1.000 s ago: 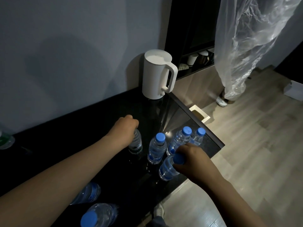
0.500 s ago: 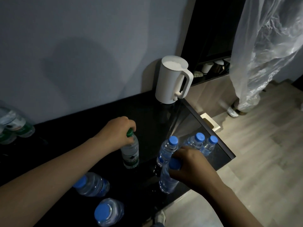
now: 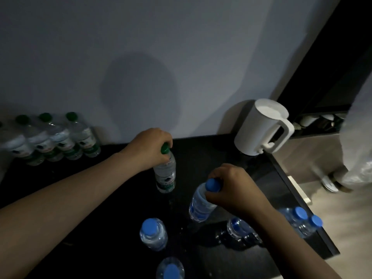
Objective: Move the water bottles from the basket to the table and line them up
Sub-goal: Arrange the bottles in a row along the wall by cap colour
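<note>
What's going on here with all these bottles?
A person works at a dark table, gripping a bottle by its top in each hand: the left hand holds a green-capped bottle, the right hand a tilted blue-capped bottle. More blue-capped bottles stand nearby, and a row of green-capped bottles lines the wall at the left.

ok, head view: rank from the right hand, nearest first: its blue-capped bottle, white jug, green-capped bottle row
1. Blue-capped clear plastic bottle: gripped by right hand.
2. White handled jug: behind, rightward.
3. Row of green-capped clear bottles: far left, by wall.
</note>
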Tool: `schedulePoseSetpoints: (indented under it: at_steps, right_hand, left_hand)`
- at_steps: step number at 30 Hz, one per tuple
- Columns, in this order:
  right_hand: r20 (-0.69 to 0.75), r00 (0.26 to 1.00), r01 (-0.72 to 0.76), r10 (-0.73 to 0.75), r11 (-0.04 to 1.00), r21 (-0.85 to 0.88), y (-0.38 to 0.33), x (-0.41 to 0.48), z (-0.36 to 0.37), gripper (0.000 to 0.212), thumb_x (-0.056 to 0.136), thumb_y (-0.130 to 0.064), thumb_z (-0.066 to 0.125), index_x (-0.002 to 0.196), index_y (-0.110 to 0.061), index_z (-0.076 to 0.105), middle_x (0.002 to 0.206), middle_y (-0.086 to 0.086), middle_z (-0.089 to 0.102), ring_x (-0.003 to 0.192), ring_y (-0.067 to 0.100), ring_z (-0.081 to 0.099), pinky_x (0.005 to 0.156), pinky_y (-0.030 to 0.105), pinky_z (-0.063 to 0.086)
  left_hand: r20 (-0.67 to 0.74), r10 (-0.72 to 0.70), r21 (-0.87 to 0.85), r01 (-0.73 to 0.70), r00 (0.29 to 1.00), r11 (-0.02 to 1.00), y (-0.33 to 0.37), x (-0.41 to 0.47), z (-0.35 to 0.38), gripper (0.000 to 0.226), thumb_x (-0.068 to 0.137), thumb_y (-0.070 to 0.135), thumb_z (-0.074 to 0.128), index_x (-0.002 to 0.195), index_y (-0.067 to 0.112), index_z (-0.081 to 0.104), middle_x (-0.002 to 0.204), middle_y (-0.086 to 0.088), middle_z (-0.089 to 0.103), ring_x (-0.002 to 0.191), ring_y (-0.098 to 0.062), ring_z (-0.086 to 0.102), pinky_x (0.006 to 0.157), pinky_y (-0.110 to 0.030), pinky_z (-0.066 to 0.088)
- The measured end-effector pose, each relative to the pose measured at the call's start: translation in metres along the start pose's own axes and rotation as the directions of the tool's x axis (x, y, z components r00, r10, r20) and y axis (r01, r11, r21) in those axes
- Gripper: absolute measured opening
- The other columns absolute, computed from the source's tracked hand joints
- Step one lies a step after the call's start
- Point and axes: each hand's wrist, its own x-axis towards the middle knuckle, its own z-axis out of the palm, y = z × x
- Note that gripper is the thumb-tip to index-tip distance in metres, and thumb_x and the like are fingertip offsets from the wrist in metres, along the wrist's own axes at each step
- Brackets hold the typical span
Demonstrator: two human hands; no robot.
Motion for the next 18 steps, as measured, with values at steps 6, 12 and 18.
schedulePoseSetpoints:
  at_steps: [6,12,18]
  right_hand:
    - [0.035,0.996,0.08,-0.08,0.997,-0.002,-0.029,0.05,0.008,0.019,0.075,-0.029,0.072,0.092,-0.025,0.063,0.093,-0.01,0.053,0.077,0.004,0.054,0.062,0.016,0.046]
    - [0.063,0.991,0.119,-0.118,0.993,-0.008,-0.063,0.099,0.026,0.024,0.075,-0.028,0.073,0.097,-0.021,0.065,0.097,-0.008,0.055,0.081,0.01,0.059,0.072,0.027,0.057]
    - [0.099,0.975,0.202,-0.2,0.979,-0.008,-0.086,0.148,0.048,0.027,0.076,-0.029,0.073,0.1,-0.02,0.065,0.097,-0.007,0.057,0.084,0.007,0.056,0.07,0.021,0.051]
  left_hand:
    - [-0.009,-0.082,0.01,0.082,0.997,0.997,-0.054,-0.012,-0.02,0.027,0.075,0.016,0.07,0.102,0.018,0.067,0.102,-0.003,0.06,0.092,-0.017,0.055,0.074,-0.027,0.041]
    - [-0.007,-0.123,0.023,0.124,0.992,0.992,-0.106,-0.018,-0.034,0.025,0.076,0.014,0.067,0.102,0.015,0.068,0.104,-0.006,0.06,0.096,-0.022,0.058,0.083,-0.033,0.047]
    - [-0.006,-0.145,0.053,0.145,0.989,0.988,-0.158,-0.006,-0.041,0.022,0.075,0.012,0.067,0.097,0.01,0.066,0.102,-0.009,0.061,0.095,-0.025,0.058,0.083,-0.037,0.047]
